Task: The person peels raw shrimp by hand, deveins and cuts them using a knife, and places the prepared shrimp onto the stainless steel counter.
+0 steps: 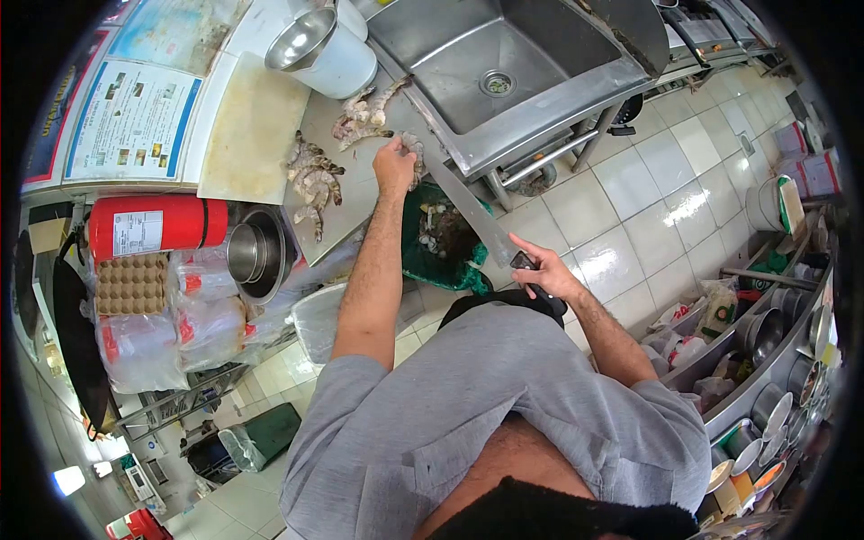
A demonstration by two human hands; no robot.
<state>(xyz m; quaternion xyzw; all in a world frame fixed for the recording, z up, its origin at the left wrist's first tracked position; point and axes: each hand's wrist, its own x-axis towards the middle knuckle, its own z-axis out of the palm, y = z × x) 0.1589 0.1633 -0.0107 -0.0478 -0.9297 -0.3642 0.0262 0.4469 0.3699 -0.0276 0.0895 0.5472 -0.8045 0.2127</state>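
Observation:
My left hand (394,167) is closed around a grey shrimp (415,160) at the counter's edge. A black-handled knife (473,214) is in my right hand (549,275), its long wide blade pointing up and left. The blade's far end lies beside the shrimp; whether they touch, I cannot tell. One pile of shrimp (315,176) lies left of my left hand on the steel counter (348,193). Another group of shrimp (367,118) rests just above that hand. Below the knife stands a green-lined bin (416,256) with scraps inside.
A steel sink (432,81) adjoins the counter on the right. At the upper left are a white bucket (346,67) with a metal bowl and a pale cutting board (252,135). Shelves of pots (765,337) stand at right, beyond the tiled floor (621,216).

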